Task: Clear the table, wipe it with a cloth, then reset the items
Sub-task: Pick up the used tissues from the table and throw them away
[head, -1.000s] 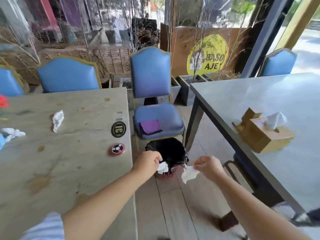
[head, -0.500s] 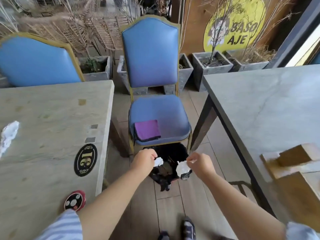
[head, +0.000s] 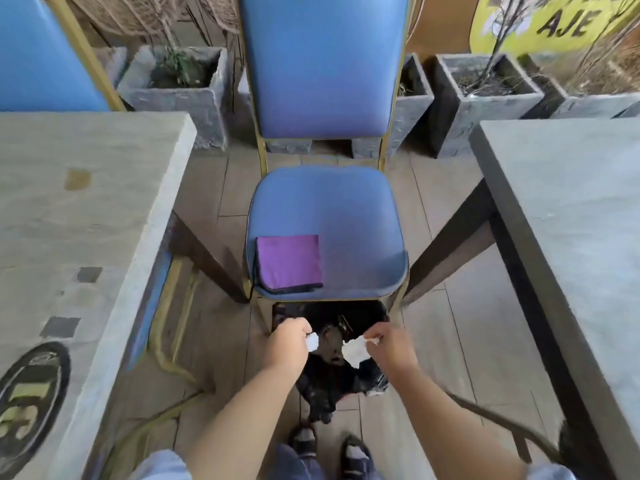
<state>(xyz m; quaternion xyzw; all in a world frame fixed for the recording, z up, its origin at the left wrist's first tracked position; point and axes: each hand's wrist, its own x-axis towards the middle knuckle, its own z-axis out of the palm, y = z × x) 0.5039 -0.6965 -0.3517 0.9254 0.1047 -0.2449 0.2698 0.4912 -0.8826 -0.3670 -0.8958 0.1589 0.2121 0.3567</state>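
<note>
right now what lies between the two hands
Head view: just the black bin bag below them; left hand and right hand each grip crumpled white tissues.

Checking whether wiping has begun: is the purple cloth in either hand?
No, the purple cloth lies folded on the blue chair seat.

We're looking down on a floor of pale wood-look planks (head: 450, 323), with soft, even daylight across it. Dead ahead, a blue padded chair (head: 325, 74) with a gold frame faces us. It stands between a pale stone-look table (head: 86, 220) at left and a grey, dark-legged table (head: 571, 220) at right. Behind it square grey stone planters (head: 180, 95) line up. There's a second blue chair (head: 38, 53) upper left and a yellow sign (head: 554, 26) upper right.
</note>
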